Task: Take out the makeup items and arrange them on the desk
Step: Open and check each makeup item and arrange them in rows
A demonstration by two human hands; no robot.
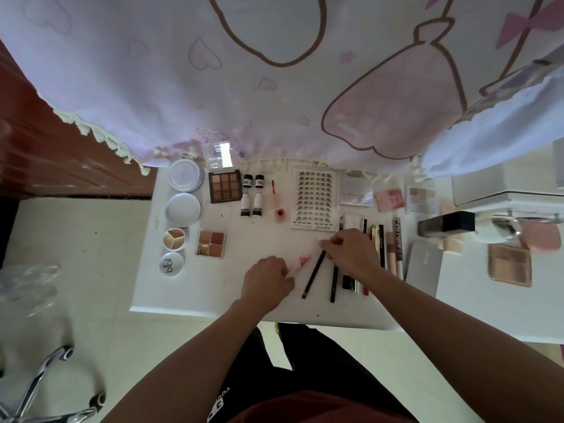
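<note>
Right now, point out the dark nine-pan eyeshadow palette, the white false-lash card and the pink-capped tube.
Dark nine-pan eyeshadow palette (225, 187): head view, centre pan.
White false-lash card (314, 196): head view, middle lash rows.
Pink-capped tube (303, 260): head view, pink cap.

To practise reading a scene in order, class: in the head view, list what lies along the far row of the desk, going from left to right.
round white jar → nine-pan eyeshadow palette → two small white bottles → pink gloss tube → false-lash sheet → clear case → pink compact → pale palette
</note>
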